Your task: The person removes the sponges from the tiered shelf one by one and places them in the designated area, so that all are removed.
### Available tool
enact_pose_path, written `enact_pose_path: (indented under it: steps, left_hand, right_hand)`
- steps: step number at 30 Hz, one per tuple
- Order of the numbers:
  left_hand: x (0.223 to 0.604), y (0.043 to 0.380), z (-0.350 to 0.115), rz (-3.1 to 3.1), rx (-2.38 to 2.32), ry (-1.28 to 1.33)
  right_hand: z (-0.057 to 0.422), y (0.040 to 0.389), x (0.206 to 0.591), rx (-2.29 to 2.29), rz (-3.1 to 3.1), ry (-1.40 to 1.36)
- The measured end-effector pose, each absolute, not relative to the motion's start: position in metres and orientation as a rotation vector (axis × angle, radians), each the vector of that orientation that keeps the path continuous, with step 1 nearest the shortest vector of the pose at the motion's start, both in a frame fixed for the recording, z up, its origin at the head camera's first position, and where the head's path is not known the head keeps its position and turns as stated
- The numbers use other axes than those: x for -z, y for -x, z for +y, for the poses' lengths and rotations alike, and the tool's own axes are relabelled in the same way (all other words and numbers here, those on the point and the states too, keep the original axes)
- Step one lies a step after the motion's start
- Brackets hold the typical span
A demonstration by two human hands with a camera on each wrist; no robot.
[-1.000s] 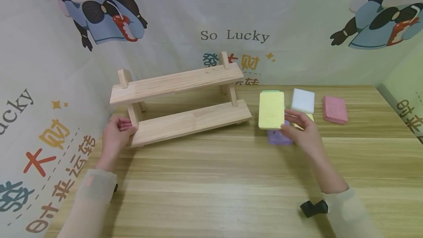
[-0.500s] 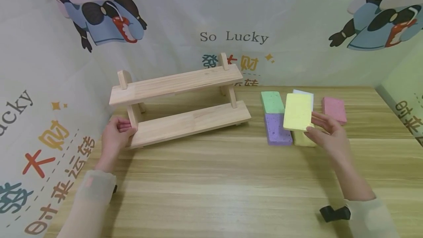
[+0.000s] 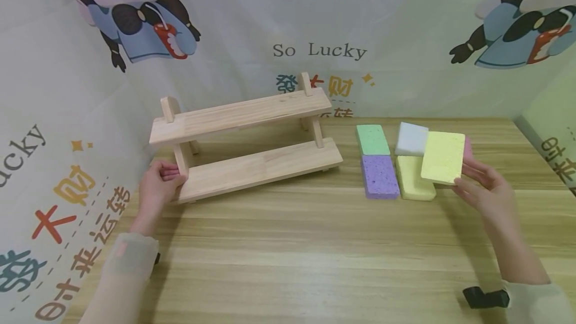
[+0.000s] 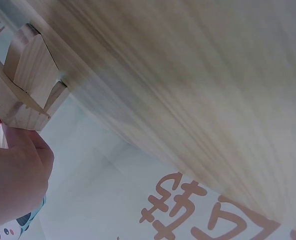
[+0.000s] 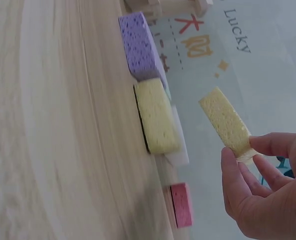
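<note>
My right hand (image 3: pixel 490 194) pinches a bright yellow sponge (image 3: pixel 443 158) by its right edge. In the right wrist view the held sponge is in the air, thumb on one face and fingers on the other. In the head view it overlaps a paler yellow sponge (image 3: pixel 410 181) and hides most of a pink sponge (image 3: pixel 468 148). At the left, my left hand (image 3: pixel 157 184) grips the lower left end of a two-tier wooden shelf (image 3: pixel 261 164), by the upright. The left wrist view shows fingers against that wooden end (image 4: pixel 25 117); some fingertips are hidden behind it.
A purple sponge (image 3: pixel 380 176) lies in front of a green sponge (image 3: pixel 372 139), right of the shelf. Behind the paler yellow sponge lies a white sponge (image 3: pixel 410 136). A printed cloth backdrop (image 3: pixel 234 29) rises behind the wood-grain table (image 3: pixel 288 259).
My right hand has carried the yellow sponge rightward, from over the green and purple sponges to in front of the pink one. The left hand and shelf stay put.
</note>
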State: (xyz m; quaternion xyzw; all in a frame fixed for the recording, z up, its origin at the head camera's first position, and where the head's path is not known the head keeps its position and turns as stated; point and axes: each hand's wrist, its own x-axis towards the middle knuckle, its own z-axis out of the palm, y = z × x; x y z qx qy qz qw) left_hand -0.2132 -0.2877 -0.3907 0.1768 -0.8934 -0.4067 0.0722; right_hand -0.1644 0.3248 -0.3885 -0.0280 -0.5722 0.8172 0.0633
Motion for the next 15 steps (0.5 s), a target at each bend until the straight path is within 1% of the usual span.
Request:
enact_pose_path:
  steps: [10,15]
  left_hand:
    - [0.392,0.213,-0.288,-2.681,1.231,-0.530]
    - [0.391,0.215,-0.287,-2.686,1.229,-0.530]
  right_hand:
    - [0.360,0.151,0.399,-2.451,-1.834,0.142]
    - [0.373,0.147,0.406,-2.362,-2.022,0.161]
